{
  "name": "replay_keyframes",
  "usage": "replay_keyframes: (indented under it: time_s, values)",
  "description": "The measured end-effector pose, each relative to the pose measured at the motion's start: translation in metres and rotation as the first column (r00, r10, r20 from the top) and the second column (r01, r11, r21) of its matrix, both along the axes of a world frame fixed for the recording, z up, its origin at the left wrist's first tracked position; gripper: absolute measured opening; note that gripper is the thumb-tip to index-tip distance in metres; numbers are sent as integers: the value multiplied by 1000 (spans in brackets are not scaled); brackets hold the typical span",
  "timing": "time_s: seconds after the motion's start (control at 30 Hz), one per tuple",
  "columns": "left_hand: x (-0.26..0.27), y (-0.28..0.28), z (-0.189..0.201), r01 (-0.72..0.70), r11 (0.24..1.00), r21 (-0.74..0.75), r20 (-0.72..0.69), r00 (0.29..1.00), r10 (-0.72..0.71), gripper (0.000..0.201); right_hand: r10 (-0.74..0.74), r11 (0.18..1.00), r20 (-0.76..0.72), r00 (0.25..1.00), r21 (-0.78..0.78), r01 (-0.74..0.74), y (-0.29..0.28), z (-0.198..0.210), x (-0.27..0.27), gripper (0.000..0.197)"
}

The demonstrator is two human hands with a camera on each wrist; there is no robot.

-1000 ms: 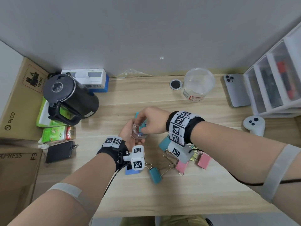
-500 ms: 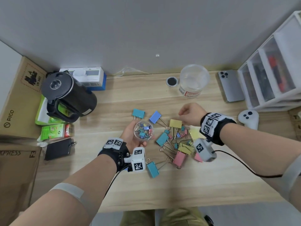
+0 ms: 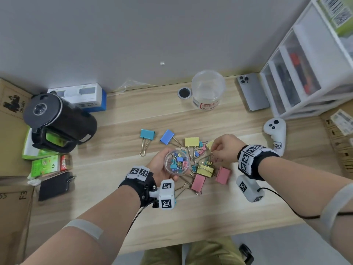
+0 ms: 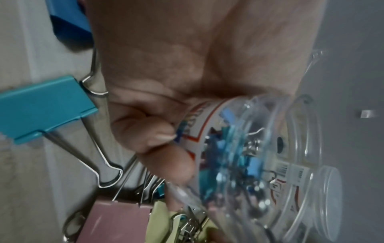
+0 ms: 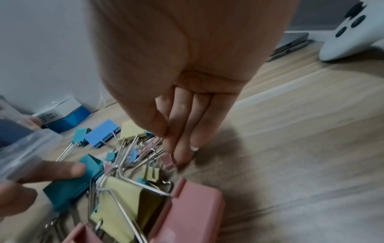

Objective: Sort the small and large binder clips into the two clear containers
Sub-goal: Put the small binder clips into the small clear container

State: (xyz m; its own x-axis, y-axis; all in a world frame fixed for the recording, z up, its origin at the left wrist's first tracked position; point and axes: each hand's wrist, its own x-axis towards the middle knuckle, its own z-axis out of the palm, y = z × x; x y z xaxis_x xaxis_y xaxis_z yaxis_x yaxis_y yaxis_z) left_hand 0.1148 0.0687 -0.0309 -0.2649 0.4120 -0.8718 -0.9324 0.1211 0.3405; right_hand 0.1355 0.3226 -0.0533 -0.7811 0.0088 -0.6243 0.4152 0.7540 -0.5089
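Observation:
My left hand (image 3: 160, 169) grips a small clear container (image 3: 176, 163) partly filled with small coloured binder clips, held just above the table; the left wrist view shows my fingers (image 4: 158, 141) curled round its wall (image 4: 259, 148). Right of it lies a pile of large and small clips, among them a yellow one (image 3: 205, 170) and a pink one (image 3: 198, 182). My right hand (image 3: 214, 150) reaches down into the pile. In the right wrist view, thumb and forefinger (image 5: 166, 139) meet on the wire handle of a small pink clip (image 5: 147, 148). A larger clear container (image 3: 208, 90) stands empty at the back.
A black kettle (image 3: 57, 119) and green boxes (image 3: 47, 163) stand at the left. A phone (image 3: 252, 92), a white controller (image 3: 275, 131) and a drawer unit (image 3: 305, 73) are at the right. A round lid (image 3: 184, 92) lies beside the large container. Bare wood lies near the front edge.
My right hand left the small container, swung right, then came down onto the clip pile. The left hand has kept hold of the container and shifted slightly right.

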Motion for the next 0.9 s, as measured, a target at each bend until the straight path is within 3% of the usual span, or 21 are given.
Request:
replay_keyframes:
  time_s: [0.1,0.2,0.37,0.43,0.57,0.77,0.9]
  values:
    - [-4,4,2,10,1000,2,-8,1000,-10,68,-53,999,-68,996,-9,53,5,2,-3,6]
    - [-12,0,-2,-26,999,-22,-49,999,24,72,-14,1000,-83,996,-13,13,8,2,-2,9]
    - [-23,-13,-13,-63,989,-131,-100,994,50,73,187,980,-81,979,87,-180,-1,-2,6,43]
    - [-25,-19,-16,-85,984,-158,-102,992,69,72,285,947,-100,953,186,-264,-8,-5,5,47]
    - [-24,-26,-18,-122,981,-150,-97,989,108,73,346,925,-146,927,219,-310,-17,-13,1,36]
    - [-16,-29,-15,-136,986,-94,-79,988,129,64,286,950,-198,937,188,-250,-18,-18,2,7]
    - [-14,-33,-16,-145,987,-64,-66,988,140,57,315,938,-170,934,207,-279,-16,-20,4,40]
